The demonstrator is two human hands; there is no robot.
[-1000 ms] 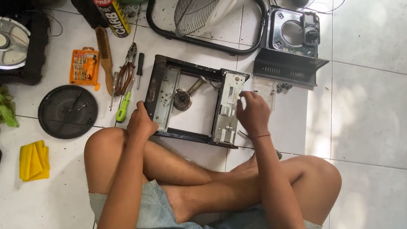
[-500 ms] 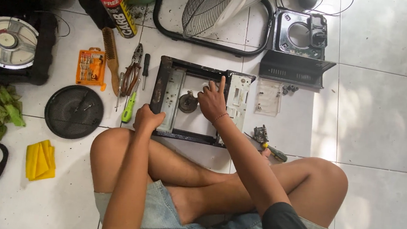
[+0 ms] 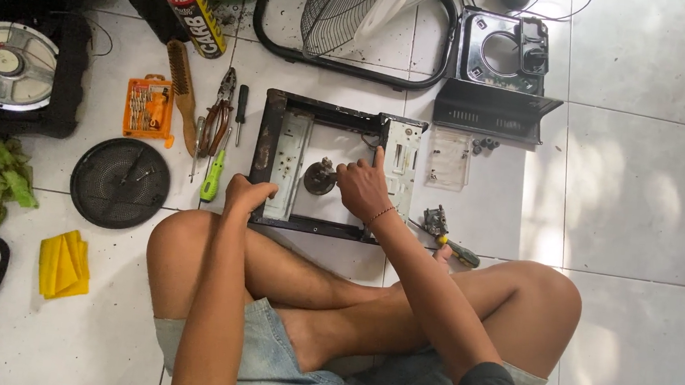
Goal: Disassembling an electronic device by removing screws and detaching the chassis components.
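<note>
A black rectangular metal frame [image 3: 268, 133] with white inner panels lies on the tiled floor in front of my crossed legs. My left hand [image 3: 247, 195] grips its near left corner. Inside the frame my right hand [image 3: 362, 188] has its fingers closed around a small round dark part [image 3: 317, 177] at the middle, with the forefinger pointing up. A screwdriver with a yellow-green handle [image 3: 456, 247] lies on the floor just right of the frame, by my right forearm.
Left of the frame lie pliers [image 3: 220, 112], screwdrivers, a brush, an orange bit case [image 3: 149, 107], a round black grille [image 3: 120, 182] and a yellow cloth [image 3: 63, 264]. A spray can [image 3: 191, 4], a fan guard [image 3: 351, 13] and a black casing [image 3: 500, 74] are beyond.
My right hand has left the frame's right edge and gone left to the round part inside. The screwdriver now lies on the floor at the right. My left hand has stayed on the corner.
</note>
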